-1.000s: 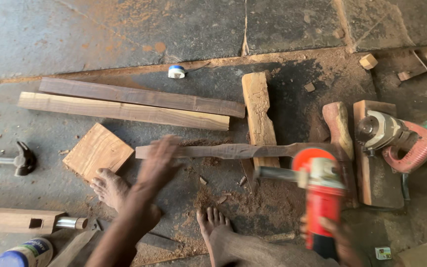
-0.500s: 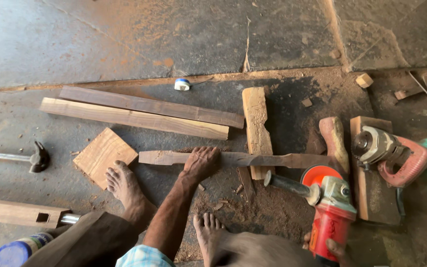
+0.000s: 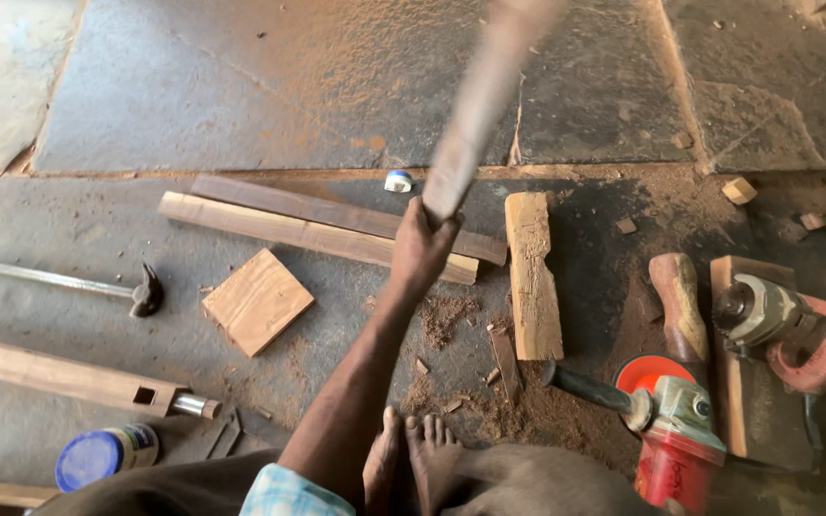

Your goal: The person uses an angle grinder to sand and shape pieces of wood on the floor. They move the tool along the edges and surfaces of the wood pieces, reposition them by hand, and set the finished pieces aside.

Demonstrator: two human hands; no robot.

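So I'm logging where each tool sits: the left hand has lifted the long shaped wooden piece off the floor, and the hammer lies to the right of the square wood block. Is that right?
Not quite. In the head view the left hand does hold the long shaped wooden piece raised off the floor, but the hammer lies to the left of the square wood block, not the right.

Grey stone-slab floor (image 3: pixel 241 86), dusted with reddish sawdust (image 3: pixel 451 315), apparently in daylight.

A dusty stone floor (image 3: pixel 241 86) carries two long planks (image 3: pixel 317 229), a square wood block (image 3: pixel 257 300), a hammer (image 3: pixel 136 291), an upright-grained short beam (image 3: pixel 533 277) — and sawdust (image 3: pixel 446 315) scattered between them.
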